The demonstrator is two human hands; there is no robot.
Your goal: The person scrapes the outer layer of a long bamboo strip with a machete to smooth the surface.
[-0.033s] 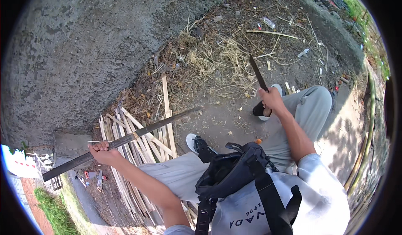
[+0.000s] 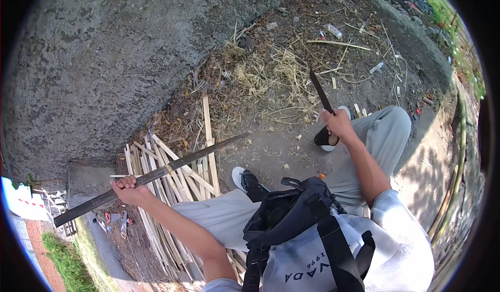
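My left hand (image 2: 130, 190) is closed around a long, dark, flat strip (image 2: 203, 153). It looks like split bamboo, with a pale band like a node partway along. The strip slants from the lower left up toward the middle, crossing above a pile of pale slats. A thin pale sliver (image 2: 121, 176) shows just above the fingers of that hand. In my right hand (image 2: 338, 123), beside my right foot, is a machete (image 2: 321, 91) with a dark blade. Its tip points up and away from me, apart from the strip. The fingers hide most of its handle.
Pale wooden or bamboo slats (image 2: 156, 203) lie heaped at my left. Dry shavings (image 2: 271, 76) litter the ground ahead, beside a rough concrete wall (image 2: 114, 73). A hand saw (image 2: 124, 224) lies at the lower left. Long poles (image 2: 452, 188) run along the right.
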